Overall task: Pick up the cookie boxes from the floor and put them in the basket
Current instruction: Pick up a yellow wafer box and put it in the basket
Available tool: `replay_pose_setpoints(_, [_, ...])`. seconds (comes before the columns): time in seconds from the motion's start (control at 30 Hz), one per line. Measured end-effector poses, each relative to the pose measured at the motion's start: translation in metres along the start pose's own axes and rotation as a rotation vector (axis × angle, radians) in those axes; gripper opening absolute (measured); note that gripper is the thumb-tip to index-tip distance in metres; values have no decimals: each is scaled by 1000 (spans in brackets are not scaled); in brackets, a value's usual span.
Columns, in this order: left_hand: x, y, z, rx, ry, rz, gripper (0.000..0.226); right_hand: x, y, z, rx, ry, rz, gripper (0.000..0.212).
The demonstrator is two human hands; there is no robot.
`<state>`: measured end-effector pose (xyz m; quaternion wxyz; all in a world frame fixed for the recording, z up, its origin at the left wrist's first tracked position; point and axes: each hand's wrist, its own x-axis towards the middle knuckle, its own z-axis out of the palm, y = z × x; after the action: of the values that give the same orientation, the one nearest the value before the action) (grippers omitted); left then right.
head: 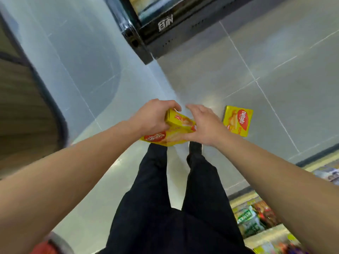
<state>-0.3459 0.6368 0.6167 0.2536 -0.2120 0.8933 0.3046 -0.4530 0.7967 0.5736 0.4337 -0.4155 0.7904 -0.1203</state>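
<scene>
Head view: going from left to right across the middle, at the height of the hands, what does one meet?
Left hand gripping a yellow box → held cookie boxes → right hand → cookie box on the floor.

1. You have two yellow cookie boxes with red oval logos stacked together at the centre: the upper box (180,121) lies tilted on the lower box (161,137), both off the floor.
2. A third yellow box (237,121) lies flat on the grey tiled floor (201,79), logo up, at three o'clock from the pair and apart from it.
</scene>
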Motion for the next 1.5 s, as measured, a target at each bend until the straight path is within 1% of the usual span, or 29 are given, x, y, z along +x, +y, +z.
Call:
replay_pose_setpoints(0.07, [-37, 9, -5, -28, 3, -26, 49, -21, -20, 3, -30, -115, -65, 93])
replay_pose_setpoints(0.13, [-83, 9, -7, -90, 54, -69, 50, -40, -47, 13, -45, -183, -132, 72])
replay_pose_setpoints(0.2, [-118, 4, -5, -162, 109, -117, 52, -50, -66, 22, -58, -152, -168, 51])
replay_pose_setpoints(0.23, [-140, -2, 0, -201, 161, -162, 52, -55, -80, 28, -84, -143, -201, 43])
replay_pose_setpoints(0.3, [-185, -16, 18, -282, 273, -277, 53, -61, -112, 40, -185, -182, -285, 33])
replay_pose_setpoints(0.37, [-225, -31, 37, -385, 387, -401, 56, -63, -143, 51, -273, -228, -350, 28])
replay_pose_setpoints(0.4, [-251, -37, 49, -474, 457, -476, 58, -66, -161, 64, -321, -263, -389, 27])
replay_pose_setpoints(0.53, [-336, -62, 97, -757, 778, -784, 62, -76, -217, 112, -385, -383, -381, 28])
replay_pose_setpoints(0.6, [-385, -80, 129, -886, 922, -943, 63, -84, -251, 144, -380, -441, -385, 28])
replay_pose_setpoints(0.7, [-457, -104, 177, -1102, 1105, -1137, 60, -94, -306, 190, -303, -537, -385, 24])
replay_pose_setpoints(0.8, [-519, -118, 219, -1363, 1228, -1256, 63, -109, -355, 233, -177, -700, -335, 25])
replay_pose_setpoints(0.87, [-559, -131, 249, -1494, 1277, -1287, 65, -124, -390, 266, -144, -783, -325, 26])
replay_pose_setpoints(0.97, [-612, -144, 279, -1710, 1362, -1267, 66, -154, -443, 311, -97, -912, -277, 24])
replay_pose_setpoints(1.07, [-652, -148, 299, -1912, 1447, -1199, 51, -182, -486, 346, -98, -1000, -267, 22])
replay_pose_setpoints(1.13, [-677, -151, 312, -2020, 1539, -1134, 47, -194, -512, 373, -106, -1042, -266, 22])
replay_pose_setpoints(1.17, [-686, -152, 315, -2027, 1579, -1112, 44, -199, -524, 383, -100, -1056, -260, 22])
replay_pose_setpoints(1.3, [-728, -167, 333, -2022, 1738, -1130, 36, -210, -572, 441, -127, -1062, -248, 25])
replay_pose_setpoints(1.37, [-746, -179, 339, -2034, 1771, -1147, 35, -211, -592, 473, -144, -1065, -245, 28])
replay_pose_setpoints(1.5, [-788, -217, 351, -2020, 1819, -1192, 29, -211, -649, 535, -220, -1099, -333, 28])
